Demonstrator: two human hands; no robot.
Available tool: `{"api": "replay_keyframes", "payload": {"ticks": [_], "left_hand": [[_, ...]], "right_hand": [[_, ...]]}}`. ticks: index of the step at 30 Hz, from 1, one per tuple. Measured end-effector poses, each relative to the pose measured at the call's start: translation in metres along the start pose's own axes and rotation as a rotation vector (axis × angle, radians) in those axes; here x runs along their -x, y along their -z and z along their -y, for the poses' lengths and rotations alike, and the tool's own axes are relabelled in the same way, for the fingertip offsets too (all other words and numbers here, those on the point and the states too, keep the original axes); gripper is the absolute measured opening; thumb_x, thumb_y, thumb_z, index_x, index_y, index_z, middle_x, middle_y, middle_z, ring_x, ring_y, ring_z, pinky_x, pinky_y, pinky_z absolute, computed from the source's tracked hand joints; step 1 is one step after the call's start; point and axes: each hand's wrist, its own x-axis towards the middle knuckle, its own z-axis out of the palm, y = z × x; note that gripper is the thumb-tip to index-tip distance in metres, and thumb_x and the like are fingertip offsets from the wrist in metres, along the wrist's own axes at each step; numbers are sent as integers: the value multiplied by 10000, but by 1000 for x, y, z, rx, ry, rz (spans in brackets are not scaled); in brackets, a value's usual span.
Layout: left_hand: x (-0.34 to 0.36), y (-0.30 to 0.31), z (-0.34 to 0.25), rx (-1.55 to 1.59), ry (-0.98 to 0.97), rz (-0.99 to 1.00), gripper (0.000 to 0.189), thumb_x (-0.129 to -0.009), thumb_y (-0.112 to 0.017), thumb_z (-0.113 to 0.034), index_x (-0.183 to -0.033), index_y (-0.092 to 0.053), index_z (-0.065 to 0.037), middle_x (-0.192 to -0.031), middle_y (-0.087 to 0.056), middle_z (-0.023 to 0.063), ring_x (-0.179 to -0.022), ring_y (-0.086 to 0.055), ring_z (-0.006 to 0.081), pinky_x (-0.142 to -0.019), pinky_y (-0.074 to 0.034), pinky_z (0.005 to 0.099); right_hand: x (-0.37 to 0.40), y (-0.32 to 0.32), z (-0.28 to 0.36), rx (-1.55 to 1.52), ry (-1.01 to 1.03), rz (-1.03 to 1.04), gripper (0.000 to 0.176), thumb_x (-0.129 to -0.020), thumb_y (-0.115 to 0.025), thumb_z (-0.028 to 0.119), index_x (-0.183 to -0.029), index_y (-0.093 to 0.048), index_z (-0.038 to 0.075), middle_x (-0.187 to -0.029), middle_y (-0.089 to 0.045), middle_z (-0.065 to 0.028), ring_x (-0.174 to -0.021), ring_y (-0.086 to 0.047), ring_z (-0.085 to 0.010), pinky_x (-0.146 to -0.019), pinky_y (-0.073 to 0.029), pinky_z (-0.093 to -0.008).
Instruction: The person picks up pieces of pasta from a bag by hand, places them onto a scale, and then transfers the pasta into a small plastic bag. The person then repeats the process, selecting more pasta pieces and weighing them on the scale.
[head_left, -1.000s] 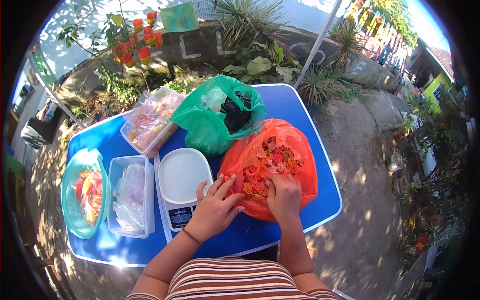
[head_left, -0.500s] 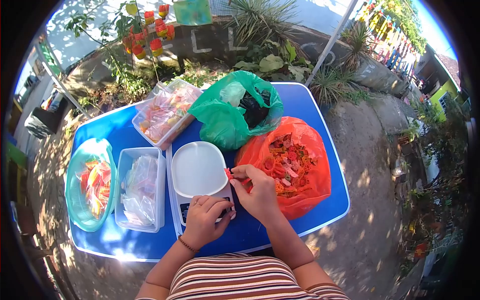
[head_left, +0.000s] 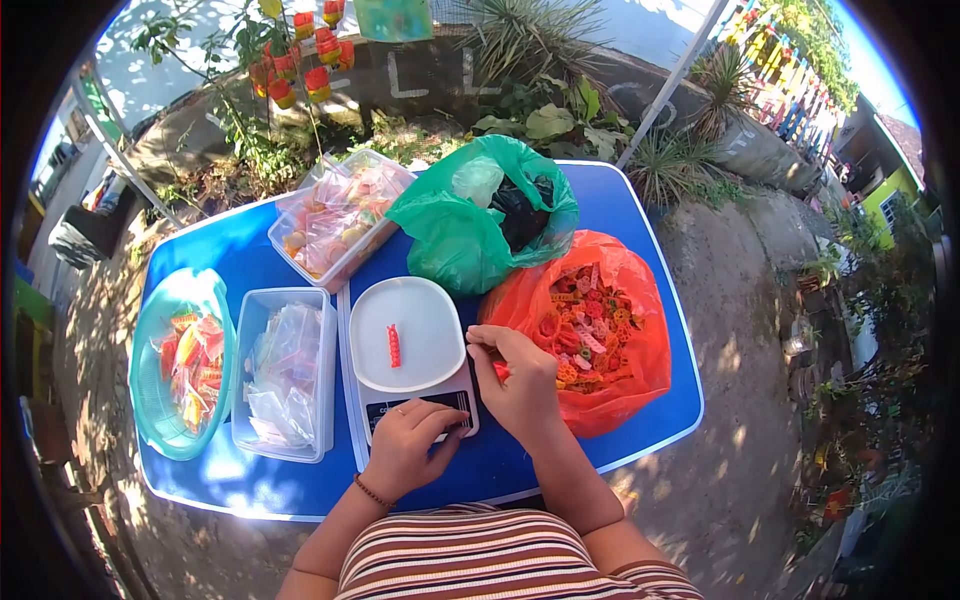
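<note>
On the white plate of a kitchen scale [head_left: 408, 355] lies one small, long red piece [head_left: 393, 347] with a bumpy surface. My right hand [head_left: 518, 380] hovers just right of the plate, its fingers curled around red pieces [head_left: 501, 371] that show in part under the fingers. My left hand [head_left: 412, 440] rests at the scale's dark front panel, fingers bent over it and thumb apart. Close to my right hand stands a red plastic bag [head_left: 640, 375], open at the top, full of small red, orange and pink pieces [head_left: 597, 320], some wheel-shaped.
Behind the scale are an open green plastic bag [head_left: 450, 240] and a clear tub [head_left: 335, 215] of packets. Left of the scale stand a tub of clear plastic bags [head_left: 285, 375] and a teal basket [head_left: 145, 365] with filled packets. All rest on a blue table [head_left: 510, 470].
A red piece now lies on the scale plate, let go by my right hand, which has moved slightly right off the plate's edge. My left hand stays at the panel. The view shifted slightly.
</note>
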Motion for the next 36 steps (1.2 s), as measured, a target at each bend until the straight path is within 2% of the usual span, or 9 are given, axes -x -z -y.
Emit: {"api": "replay_keyframes", "payload": {"ticks": [6, 9, 15, 18, 21, 24, 27, 30, 36], "left_hand": [[-12, -20, -13, 149, -60, 104, 231, -821, -808, -108, -1037, -730, -92, -961, -743, 59, -857, -711, 240, -738, -562, 353], [-16, -30, -17, 195, -82, 146, 222, -836, -799, -126, -1043, -727, -93, -986, -745, 64, -874, -717, 242, -754, -571, 358], [-21, -36, -20, 194, -110, 167, 208, -853, -776, -138, -1046, -724, -81, -983, -743, 69, -870, -716, 247, -747, -576, 357], [-21, -36, -21, 181, -103, 186, 203, -854, -775, -137, -1043, -724, -82, -986, -744, 66, -874, -715, 247, -750, -576, 357], [-22, -39, -21, 183, -99, 207, 197, -855, -773, -136, -1039, -724, -83, -988, -744, 64, -876, -714, 246, -752, -574, 358], [-22, -41, -22, 188, -95, 224, 196, -853, -772, -133, -1036, -723, -84, -989, -744, 64, -874, -713, 246, -750, -572, 361], [-21, -41, -22, 182, -79, 238, 199, -850, -776, -128, -1038, -724, -89, -997, -744, 63, -881, -714, 246, -757, -571, 362], [-19, -38, -21, 168, -63, 246, 205, -849, -786, -120, -1044, -725, -99, -1012, -745, 61, -897, -719, 245, -777, -571, 359], [-16, -37, -19, 176, -52, 212, 201, -853, -784, -121, -1045, -728, -106, -1016, -745, 60, -903, -719, 242, -783, -569, 359]], "right_hand": [[3, 65, -28, 191, -352, -125, 157, -899, -663, -13, -1050, -704, -24, -983, -729, -188, -954, -717, -337, -844, -573, -409], [7, 80, -43, 592, -184, 44, 169, -888, -683, 29, -1052, -722, 15, -1096, -697, -184, -1076, -652, -367, -946, -527, -453], [14, 73, -48, 658, -156, 150, 132, -880, -704, 81, -1005, -742, 63, -1294, -593, -156, -1187, -530, -393, -1037, -456, -482], [15, 80, -44, 645, -73, 114, 138, -879, -702, 52, -1009, -740, 29, -1180, -664, -163, -1094, -576, -374, -951, -486, -457], [16, 84, -41, 364, -125, 7, 112, -892, -708, 74, -984, -728, 14, -1022, -697, -163, -1022, -624, -365, -927, -502, -471], [16, 88, -26, 159, -395, -53, 116, -903, -708, 78, -974, -716, -13, -886, -708, -158, -916, -646, -365, -860, -517, -463], [16, 88, -30, 194, -467, -74, 118, -909, -716, 101, -960, -710, -6, -889, -716, -154, -885, -645, -366, -826, -518, -451], [18, 86, -48, 468, -199, -48, 131, -890, -727, 104, -984, -705, 16, -915, -715, -136, -899, -631, -361, -830, -511, -444], [-1, 73, -47, 672, -104, 21, 210, -852, -717, 77, -1057, -690, 39, -1035, -687, -127, -955, -599, -353, -867, -500, -438]]}}
